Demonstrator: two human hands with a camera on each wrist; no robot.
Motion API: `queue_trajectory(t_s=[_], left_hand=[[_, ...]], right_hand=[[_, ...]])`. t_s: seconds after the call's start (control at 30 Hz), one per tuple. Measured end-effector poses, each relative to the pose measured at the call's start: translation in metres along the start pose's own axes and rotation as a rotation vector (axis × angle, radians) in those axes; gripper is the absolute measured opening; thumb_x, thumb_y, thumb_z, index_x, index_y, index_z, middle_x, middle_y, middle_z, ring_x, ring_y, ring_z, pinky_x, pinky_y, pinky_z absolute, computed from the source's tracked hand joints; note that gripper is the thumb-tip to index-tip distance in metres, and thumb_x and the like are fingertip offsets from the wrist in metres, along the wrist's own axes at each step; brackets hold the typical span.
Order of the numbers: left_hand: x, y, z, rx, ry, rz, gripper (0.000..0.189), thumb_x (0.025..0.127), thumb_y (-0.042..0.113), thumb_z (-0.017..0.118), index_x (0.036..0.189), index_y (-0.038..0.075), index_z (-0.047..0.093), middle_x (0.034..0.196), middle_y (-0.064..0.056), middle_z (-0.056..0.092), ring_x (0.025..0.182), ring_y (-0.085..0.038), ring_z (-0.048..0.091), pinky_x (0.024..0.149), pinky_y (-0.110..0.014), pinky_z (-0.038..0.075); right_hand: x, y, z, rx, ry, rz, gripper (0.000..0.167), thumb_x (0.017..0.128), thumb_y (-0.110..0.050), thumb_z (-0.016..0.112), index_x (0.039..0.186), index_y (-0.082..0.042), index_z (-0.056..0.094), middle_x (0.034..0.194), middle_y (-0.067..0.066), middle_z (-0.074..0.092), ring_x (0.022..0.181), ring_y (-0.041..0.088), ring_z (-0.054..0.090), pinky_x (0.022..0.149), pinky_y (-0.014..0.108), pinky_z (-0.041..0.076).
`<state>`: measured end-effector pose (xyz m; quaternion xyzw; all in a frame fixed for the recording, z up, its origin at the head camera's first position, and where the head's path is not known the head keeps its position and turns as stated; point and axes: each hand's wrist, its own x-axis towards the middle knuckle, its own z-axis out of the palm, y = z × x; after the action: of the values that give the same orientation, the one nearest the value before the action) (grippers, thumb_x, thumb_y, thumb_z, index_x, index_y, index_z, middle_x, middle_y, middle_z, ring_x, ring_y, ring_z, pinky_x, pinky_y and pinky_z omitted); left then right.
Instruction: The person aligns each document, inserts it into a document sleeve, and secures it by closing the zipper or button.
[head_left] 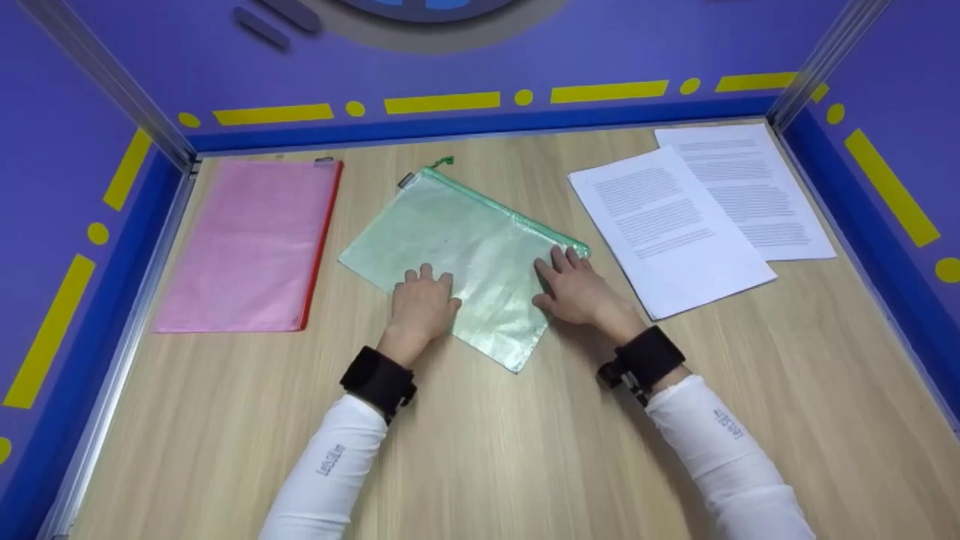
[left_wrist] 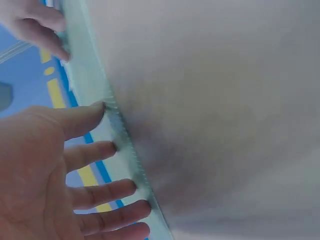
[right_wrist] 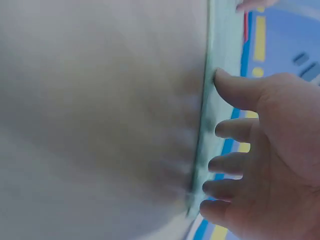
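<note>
A translucent green zipper pouch lies turned at an angle in the middle of the table, its green zipper edge facing the back right. My left hand rests on its near left edge with fingers spread and fairly straight. Near the zipper's right end, my right hand touches the pouch with extended fingers. In the left wrist view the fingertips of the left hand meet the pouch's edge. The right wrist view has the right hand with fingertips at the pouch edge. Neither hand grips anything.
A pink zipper pouch with a red zipper lies at the left. Two overlapping stacks of printed paper lie at the back right, close to the right hand. Blue and purple panels wall the table at the back and sides.
</note>
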<state>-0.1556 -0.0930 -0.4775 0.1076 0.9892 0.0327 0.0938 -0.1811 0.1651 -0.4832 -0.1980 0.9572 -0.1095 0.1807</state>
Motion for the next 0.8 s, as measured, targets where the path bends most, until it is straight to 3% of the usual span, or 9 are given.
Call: queue_trajectory(t_s=[0.13, 0.27, 0.37, 0.53, 0.8], left_hand=[[0.011, -0.011, -0.005, -0.028, -0.045, -0.011, 0.048, 0.1, 0.041, 0.053, 0.133, 0.006, 0.054, 0.132, -0.026, 0.052, 0.118, -0.043, 0.053, 0.092, -0.053, 0.052], [0.02, -0.027, -0.009, -0.114, -0.124, -0.009, 0.062, 0.101, 0.042, 0.05, 0.152, 0.01, 0.037, 0.157, -0.03, 0.028, 0.145, -0.049, 0.029, 0.115, -0.058, 0.035], [0.023, -0.038, -0.009, -0.18, -0.175, 0.014, 0.066, 0.101, 0.043, 0.051, 0.156, 0.012, 0.031, 0.163, -0.03, 0.014, 0.151, -0.05, 0.014, 0.122, -0.059, 0.023], [0.021, -0.043, -0.008, -0.198, -0.2, 0.036, 0.067, 0.099, 0.044, 0.053, 0.156, 0.016, 0.031, 0.164, -0.028, 0.013, 0.151, -0.049, 0.013, 0.119, -0.06, 0.029], [0.015, -0.027, -0.006, -0.095, -0.178, 0.011, 0.065, 0.099, 0.05, 0.052, 0.155, 0.021, 0.036, 0.158, -0.028, 0.028, 0.144, -0.047, 0.031, 0.106, -0.055, 0.046]], right_hand=[[-0.011, -0.018, 0.006, -0.025, 0.006, -0.043, 0.072, 0.1, -0.046, 0.051, 0.156, -0.008, 0.027, 0.161, 0.033, 0.014, 0.149, 0.053, 0.015, 0.123, 0.059, 0.018], [-0.019, -0.029, 0.013, -0.038, -0.029, -0.071, 0.073, 0.1, -0.048, 0.051, 0.157, -0.01, 0.026, 0.16, 0.035, 0.014, 0.148, 0.055, 0.016, 0.121, 0.059, 0.023], [-0.02, -0.032, 0.017, -0.047, -0.057, -0.067, 0.073, 0.101, -0.048, 0.049, 0.157, -0.01, 0.025, 0.161, 0.035, 0.012, 0.148, 0.055, 0.014, 0.121, 0.058, 0.025], [-0.016, -0.026, 0.017, -0.054, -0.074, -0.056, 0.075, 0.101, -0.049, 0.047, 0.158, -0.009, 0.02, 0.162, 0.034, 0.007, 0.15, 0.052, 0.01, 0.122, 0.057, 0.022], [-0.007, -0.014, 0.009, -0.052, -0.09, -0.03, 0.077, 0.102, -0.049, 0.045, 0.158, -0.003, 0.017, 0.161, 0.036, 0.004, 0.151, 0.051, 0.005, 0.123, 0.058, 0.019]])
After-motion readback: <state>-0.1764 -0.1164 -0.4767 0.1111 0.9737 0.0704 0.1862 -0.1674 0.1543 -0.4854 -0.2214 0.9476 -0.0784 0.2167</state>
